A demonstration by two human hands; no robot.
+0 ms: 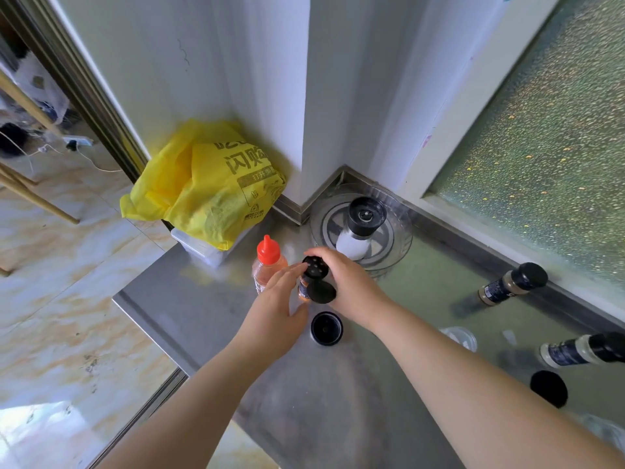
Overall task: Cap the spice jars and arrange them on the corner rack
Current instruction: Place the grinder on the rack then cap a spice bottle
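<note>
Scanning left to right: tiled floor (61,299), then a yellow bag (209,191) sitting on a clear plastic box (206,248) at the counter's (338,401) far-left corner against the wall. Next, a squeeze bottle (269,265) with a red nozzle cap, upright on the counter, just left of the hands. Left hand (277,309) is wrapped loosely around the body of a small spice jar (306,286) with orange contents, fingers extended up toward its top. Right hand (351,286) is curled over the jar's black flip-top lid (316,267); shaker holes visible, flap (321,291) hanging open toward the camera. Jar sits upright between both hands; cannot tell if its base touches the counter. Just below the hands, a loose black cap (326,328) lies open side up. Behind the hands, in the corner, a round clear rack (399,252) holds one black-topped grinder (360,228). Further right, two dark-labelled spice jars: one capped (510,284) near the window ledge, another (581,348) at the frame edge. Near them, a clear lid (460,336) and a black lid (548,387) lie flat on the counter.
</note>
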